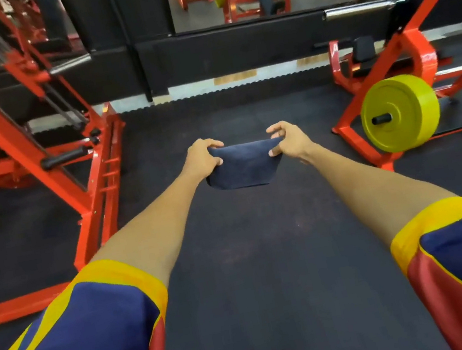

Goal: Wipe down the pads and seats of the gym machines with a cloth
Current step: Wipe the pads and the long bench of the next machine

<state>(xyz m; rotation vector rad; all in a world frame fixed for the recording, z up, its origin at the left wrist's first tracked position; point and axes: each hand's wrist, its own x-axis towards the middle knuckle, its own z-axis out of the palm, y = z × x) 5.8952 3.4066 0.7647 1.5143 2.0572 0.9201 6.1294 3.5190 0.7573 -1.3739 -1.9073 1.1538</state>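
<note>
Hanging between both hands, a folded dark blue cloth (242, 166) is held out in front of the body, above the black rubber floor (252, 248) and touching no machine; its left end is gripped by the curled fingers and thumb of the left hand (201, 159); its right end is pinched between thumb and fingers of the right hand (292, 140), the upper fingers arched and slightly spread; only the two ends are held, so a loosened pinch could let the cloth drop to the floor, where grit would likely be picked up and later smeared on the pads; the cloth's long axis runs left to right, roughly level; its top edge is pulled taut, its lower edge sags.
</note>
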